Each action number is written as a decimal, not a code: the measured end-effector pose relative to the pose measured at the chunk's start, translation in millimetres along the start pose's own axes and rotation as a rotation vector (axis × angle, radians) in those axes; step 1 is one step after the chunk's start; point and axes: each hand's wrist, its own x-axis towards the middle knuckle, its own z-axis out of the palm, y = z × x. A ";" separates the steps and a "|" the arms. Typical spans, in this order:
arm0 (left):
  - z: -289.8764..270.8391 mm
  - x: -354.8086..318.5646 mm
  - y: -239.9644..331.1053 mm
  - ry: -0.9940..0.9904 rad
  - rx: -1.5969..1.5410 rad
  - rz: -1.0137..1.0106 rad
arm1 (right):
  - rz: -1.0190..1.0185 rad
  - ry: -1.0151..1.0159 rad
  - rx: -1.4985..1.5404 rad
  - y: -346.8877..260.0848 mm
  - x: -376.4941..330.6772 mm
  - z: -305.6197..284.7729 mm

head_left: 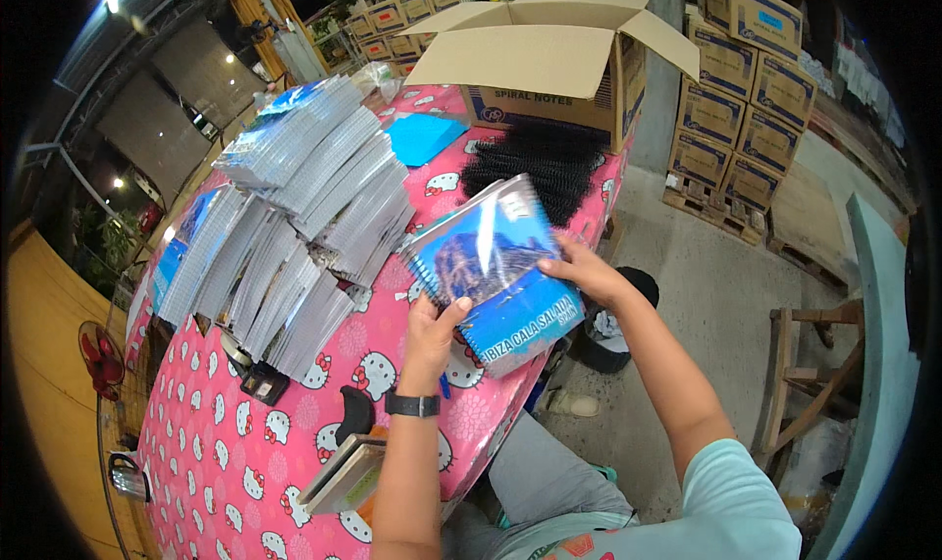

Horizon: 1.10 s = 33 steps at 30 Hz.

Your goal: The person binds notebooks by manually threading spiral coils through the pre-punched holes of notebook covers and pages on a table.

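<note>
A spiral notebook [496, 266] with a blue seaside photo cover is held tilted above the table's right edge. My left hand [432, 339] grips its coil side near the lower left, thumb on the cover. On the opposite edge my right hand [579, 271] closes, its thumb also lying on the cover. Whether it is one notebook or several together, I cannot tell. Just beyond it lies a heap of black spiral coils [540, 168]. Tall stacks of unbound notebook pages [314, 197] stand to the left, and blue sheets [424, 138] lie behind them.
A large open carton [549, 60] stands at the table's far end. The table wears a pink patterned cloth [221, 442]. Near my left forearm are worn books [348, 472] and a black device [263, 383]. Stacked cartons [721, 89] on a pallet stand right; a wooden stand [814, 374] is nearer.
</note>
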 end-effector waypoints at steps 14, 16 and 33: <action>4.9 -13.3 -25.6 0.009 0.247 0.098 | -0.262 0.380 -0.108 10.6 -81.5 63.2; 15.6 -40.0 21.4 0.094 0.402 0.130 | -0.207 0.292 0.009 -27.4 -88.1 69.4; -264.9 -513.6 128.7 1.299 0.147 -0.164 | -0.839 -0.897 -0.736 -35.6 -52.3 269.9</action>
